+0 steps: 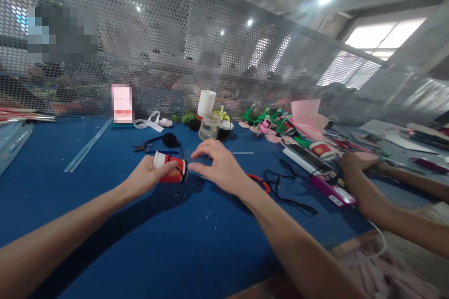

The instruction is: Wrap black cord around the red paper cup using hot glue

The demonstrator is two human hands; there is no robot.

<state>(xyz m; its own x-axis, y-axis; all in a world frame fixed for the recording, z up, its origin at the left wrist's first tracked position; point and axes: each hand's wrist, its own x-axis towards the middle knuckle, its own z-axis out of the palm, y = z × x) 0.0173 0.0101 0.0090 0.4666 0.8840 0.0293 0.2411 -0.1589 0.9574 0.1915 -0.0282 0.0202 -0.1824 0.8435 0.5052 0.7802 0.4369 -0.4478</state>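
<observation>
My left hand [145, 176] is closed round a small red and white paper cup [171, 171] that lies on its side just above the blue table [150, 243]. My right hand [219, 164] hovers right beside the cup's rim, fingers spread and bent, touching or nearly touching a thin clear strip [242, 153] on the table. I cannot tell whether its fingertips pinch anything.
Another person's arms [368, 187] rest at the right by a purple device [333, 191] and black cables [287, 187]. Behind my hands stand a clear jar [209, 126], stacked white cups [206, 103], black scissors [154, 145] and craft scraps. A perforated metal screen [210, 46] closes the back.
</observation>
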